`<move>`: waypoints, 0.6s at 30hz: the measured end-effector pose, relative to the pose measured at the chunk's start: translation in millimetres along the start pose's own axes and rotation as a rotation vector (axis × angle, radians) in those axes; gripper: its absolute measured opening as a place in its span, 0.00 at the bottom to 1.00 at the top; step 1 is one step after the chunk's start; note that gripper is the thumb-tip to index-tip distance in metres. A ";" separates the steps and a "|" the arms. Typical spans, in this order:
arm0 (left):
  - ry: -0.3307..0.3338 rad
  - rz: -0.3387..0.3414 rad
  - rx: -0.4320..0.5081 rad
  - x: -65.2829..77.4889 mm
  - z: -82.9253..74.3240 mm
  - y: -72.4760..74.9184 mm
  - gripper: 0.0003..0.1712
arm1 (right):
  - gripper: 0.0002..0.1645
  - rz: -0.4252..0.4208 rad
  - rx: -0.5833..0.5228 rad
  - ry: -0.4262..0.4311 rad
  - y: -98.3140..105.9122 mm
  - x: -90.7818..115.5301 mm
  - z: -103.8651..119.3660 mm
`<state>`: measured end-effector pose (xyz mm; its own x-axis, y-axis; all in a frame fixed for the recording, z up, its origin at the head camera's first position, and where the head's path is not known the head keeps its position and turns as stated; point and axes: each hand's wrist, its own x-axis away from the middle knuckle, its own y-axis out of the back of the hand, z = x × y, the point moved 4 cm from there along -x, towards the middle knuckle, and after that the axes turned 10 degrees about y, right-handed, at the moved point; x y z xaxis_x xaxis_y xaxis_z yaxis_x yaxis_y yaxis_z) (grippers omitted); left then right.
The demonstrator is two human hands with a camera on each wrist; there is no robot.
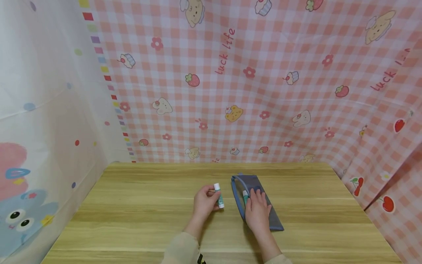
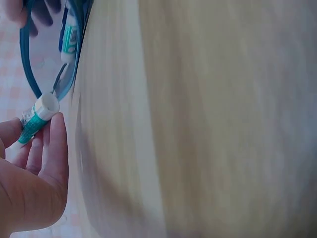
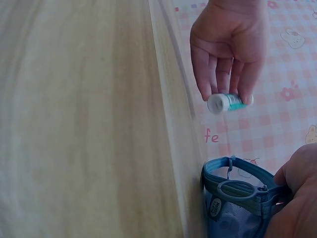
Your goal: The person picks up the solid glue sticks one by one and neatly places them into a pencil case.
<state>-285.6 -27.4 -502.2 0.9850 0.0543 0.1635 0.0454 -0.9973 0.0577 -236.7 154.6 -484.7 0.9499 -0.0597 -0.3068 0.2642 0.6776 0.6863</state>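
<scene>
My left hand (image 1: 204, 201) pinches a white and green glue stick (image 1: 219, 196) between thumb and fingers, above the table and left of the pouch. In the left wrist view the white end of this glue stick (image 2: 33, 119) points up and right. A blue zippered mesh pouch (image 1: 275, 219) has its mouth spread toward the left hand. My right hand (image 1: 258, 212) lies over the pouch's upper side and grips it by the mouth's edge. A second glue stick (image 1: 245, 195) shows inside the mouth, partly hidden by the right hand.
Both hands work over a wood-grain table (image 1: 141, 205). A pink checked cloth (image 1: 211, 91) hangs behind its far edge, and a white printed cloth (image 1: 49, 91) hangs at the left. The blue zipper rim (image 3: 237, 191) stands up around the pouch's mouth.
</scene>
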 end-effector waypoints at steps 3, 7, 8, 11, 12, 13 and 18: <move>-0.001 0.013 0.005 1.9 1.0 -8.2 0.14 | 0.25 0.000 0.006 -0.002 0.1 -0.2 0.0; -0.004 0.018 0.007 5.5 1.4 -17.8 0.13 | 0.26 0.004 0.012 -0.009 0.5 -0.5 0.2; -0.003 0.018 0.009 6.6 1.3 -20.0 0.13 | 0.26 0.003 0.011 -0.009 0.5 -0.5 0.2; -0.003 0.026 0.016 9.2 1.2 -27.2 0.13 | 0.26 -0.007 0.004 -0.004 0.3 0.0 0.3; -0.001 0.028 0.015 9.5 1.6 -29.7 0.13 | 0.26 -0.012 0.002 0.000 0.2 0.1 0.2; -0.005 0.030 0.013 9.8 1.8 -32.1 0.12 | 0.26 -0.016 0.000 0.002 0.1 0.3 0.2; 0.003 0.033 -0.010 9.6 3.0 -42.8 0.12 | 0.25 -0.021 0.009 0.009 -0.2 -0.5 -0.5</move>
<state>-277.7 15.6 -506.0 0.9855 0.0213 0.1686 0.0108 -0.9980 0.0624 -237.4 154.8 -485.0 0.9426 -0.0672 -0.3272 0.2857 0.6698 0.6854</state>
